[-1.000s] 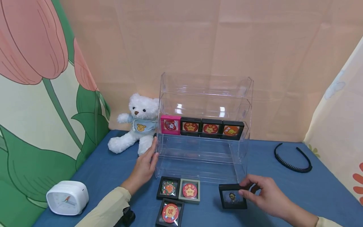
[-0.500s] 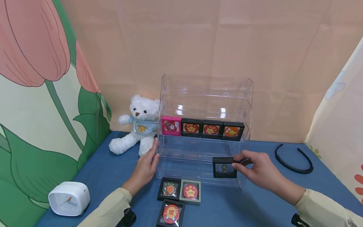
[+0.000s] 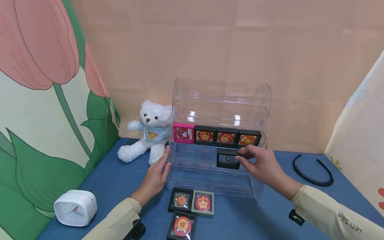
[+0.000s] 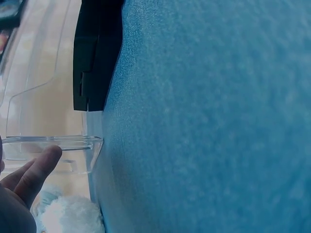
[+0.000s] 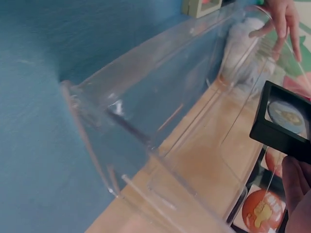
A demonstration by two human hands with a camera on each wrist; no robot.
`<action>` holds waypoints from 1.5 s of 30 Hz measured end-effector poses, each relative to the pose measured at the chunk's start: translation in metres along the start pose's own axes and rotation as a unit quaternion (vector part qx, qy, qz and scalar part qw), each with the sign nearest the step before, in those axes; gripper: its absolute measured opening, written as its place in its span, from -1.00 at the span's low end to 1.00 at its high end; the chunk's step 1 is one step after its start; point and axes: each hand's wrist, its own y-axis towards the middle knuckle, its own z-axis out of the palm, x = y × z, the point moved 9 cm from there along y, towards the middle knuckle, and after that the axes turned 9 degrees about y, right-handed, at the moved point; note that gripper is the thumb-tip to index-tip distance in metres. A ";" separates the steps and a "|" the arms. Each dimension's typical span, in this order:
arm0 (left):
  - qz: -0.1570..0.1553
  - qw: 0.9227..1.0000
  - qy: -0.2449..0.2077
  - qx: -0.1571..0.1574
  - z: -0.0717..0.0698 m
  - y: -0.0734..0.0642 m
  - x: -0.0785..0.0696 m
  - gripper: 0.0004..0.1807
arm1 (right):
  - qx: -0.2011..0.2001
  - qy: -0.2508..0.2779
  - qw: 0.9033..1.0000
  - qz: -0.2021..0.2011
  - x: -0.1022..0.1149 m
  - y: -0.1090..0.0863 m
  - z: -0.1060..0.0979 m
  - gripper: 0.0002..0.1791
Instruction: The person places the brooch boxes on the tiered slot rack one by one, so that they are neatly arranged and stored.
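Observation:
My right hand (image 3: 265, 166) pinches a small black display frame (image 3: 228, 160) by its right edge, with a dark blue round badge behind its window. The frame is held upright at the lower tiers of a clear acrylic tiered rack (image 3: 207, 182), below a row of filled frames. In the right wrist view, the held frame (image 5: 272, 138) sits beside the clear panels. Against the rack's left side rest the extended fingers of my left hand (image 3: 154, 178); the left wrist view shows fingers (image 4: 39, 170) at its clear edge.
A pink frame (image 3: 183, 133) and several black ones stand on a middle tier. Three badge frames, one grey (image 3: 202, 203), lie in front of the rack. A white teddy bear (image 3: 154, 133), a white clock (image 3: 75, 208) and a black headband (image 3: 313, 180) are around it.
My right hand has carried the black frame up and left from near the table at the rack's front to the lower tiers. The left hand has stayed on the rack's side.

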 end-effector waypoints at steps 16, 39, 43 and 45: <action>0.013 1.000 -0.007 0.004 0.006 0.002 0.000 -0.32 | -0.016 0.031 0.999 -0.038 0.024 0.031 0.048 -0.80; 0.019 1.000 -0.013 -0.006 0.002 0.000 -0.003 -0.32 | -0.008 0.056 0.998 -0.016 0.025 0.041 0.105 -0.84; 0.017 1.000 -0.011 -0.009 0.001 -0.001 0.000 -0.32 | -0.007 0.071 0.997 -0.016 0.026 0.043 0.109 -0.84; 0.015 1.000 -0.011 -0.009 0.000 -0.002 0.000 -0.32 | -0.008 0.074 0.997 -0.016 0.027 0.044 0.110 -0.84</action>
